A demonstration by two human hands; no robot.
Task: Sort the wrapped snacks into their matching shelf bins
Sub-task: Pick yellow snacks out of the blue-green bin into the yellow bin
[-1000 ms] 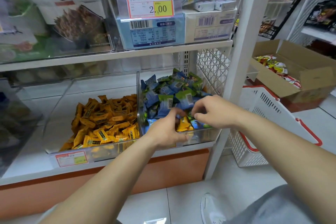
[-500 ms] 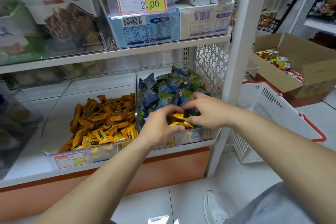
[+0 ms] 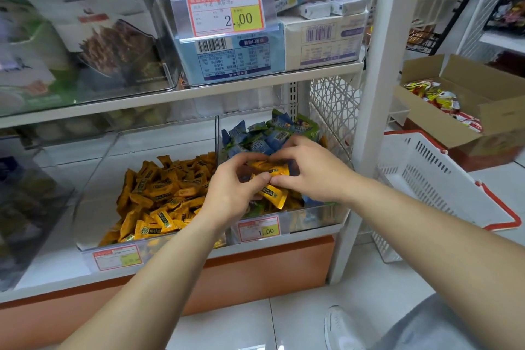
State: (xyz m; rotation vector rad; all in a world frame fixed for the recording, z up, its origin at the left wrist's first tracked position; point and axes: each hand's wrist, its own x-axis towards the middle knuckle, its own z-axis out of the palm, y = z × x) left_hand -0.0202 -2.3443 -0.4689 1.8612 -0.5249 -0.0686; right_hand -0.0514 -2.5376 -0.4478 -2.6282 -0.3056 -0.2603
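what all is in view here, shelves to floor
orange wrapped snacks: many, orange, heaped in left clear plastic bin
blue and green wrapped snacks: many, blue and green, right clear bin
stray orange snacks: two or more, orange, held over right bin
price tags: three, red and yellow, bin fronts
blue carton: one, blue, upper shelf
white carton: one, white, beside blue carton
slotted plastic basket: one, white and red, floor right
cardboard box: one, brown, behind basket
shoe: one, white, floor
left hand: one, pinching stray orange snacks
right hand: one, pinching stray orange snacks

One head-worn wide-angle camera faces forward and down, close to the clear plastic shelf bins (image 3: 108, 179). Pale tiled floor (image 3: 241, 327) lies along its bottom edge.
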